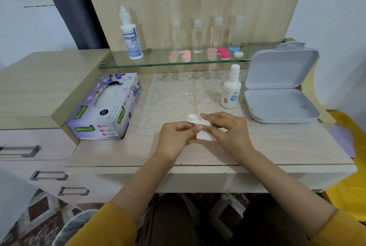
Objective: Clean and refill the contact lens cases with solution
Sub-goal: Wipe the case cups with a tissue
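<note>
Sitting on pale wooden desk (277, 146): open grey plastic hinged box (281, 105) right, purple floral tissue box (107, 107) left, white solution bottle (230, 89) upright between. Left hand (175, 139) pinches white twin-well contact lens case (192, 118), long axis left-right, visible well facing up. Right hand (229, 130) fingers curl over its right end. Folded white tissue (205, 136) just beneath, above desk front.
</note>
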{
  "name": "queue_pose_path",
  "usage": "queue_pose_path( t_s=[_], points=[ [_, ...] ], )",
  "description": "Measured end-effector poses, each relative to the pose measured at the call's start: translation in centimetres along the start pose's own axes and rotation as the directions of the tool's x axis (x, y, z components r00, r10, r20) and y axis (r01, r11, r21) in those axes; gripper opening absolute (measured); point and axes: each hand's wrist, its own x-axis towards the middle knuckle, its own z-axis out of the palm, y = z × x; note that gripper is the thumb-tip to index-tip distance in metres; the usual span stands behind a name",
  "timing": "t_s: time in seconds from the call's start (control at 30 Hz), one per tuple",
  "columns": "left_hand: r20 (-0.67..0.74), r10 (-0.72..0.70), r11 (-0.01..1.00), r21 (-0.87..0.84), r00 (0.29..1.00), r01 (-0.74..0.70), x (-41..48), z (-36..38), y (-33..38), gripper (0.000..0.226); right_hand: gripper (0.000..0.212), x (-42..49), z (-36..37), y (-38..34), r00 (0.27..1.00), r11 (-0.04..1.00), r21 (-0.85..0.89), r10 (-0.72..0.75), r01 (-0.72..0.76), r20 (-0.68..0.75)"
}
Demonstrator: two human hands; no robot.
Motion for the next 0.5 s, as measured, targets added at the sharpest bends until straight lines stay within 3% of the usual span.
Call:
queue_pose_path(
  t_s=[0.13,0.27,0.37,0.5],
  points=[
    [-0.01,-0.008,0.997,-0.075,1.0,0.007,0.0,-0.1,0.0,0.008,0.023,0.1,-0.3,-0.2,0.998,0.997,0.047,0.066,-0.067,0.014],
    [-0.104,-0.001,0.999,-0.041,0.995,-0.004,0.4,-0.3,-0.1,0.012,0.017,0.4,-1.0,-0.6,0.969,0.958,0.151,0.248,-0.244,-0.008],
    [-0.135,0.067,0.998,0.018,0.989,-0.065,0.6,-0.7,-0.1,0.02,0.027,0.7,-1.6,-0.6,0.938,0.918,0.198,0.344,-0.343,0.03],
    [-0.104,0.155,0.985,0.095,0.982,-0.146,0.6,-1.1,0.3,0.029,0.023,0.9,-2.2,-1.2,0.911,0.88,0.24,0.407,-0.409,0.063]
  ],
)
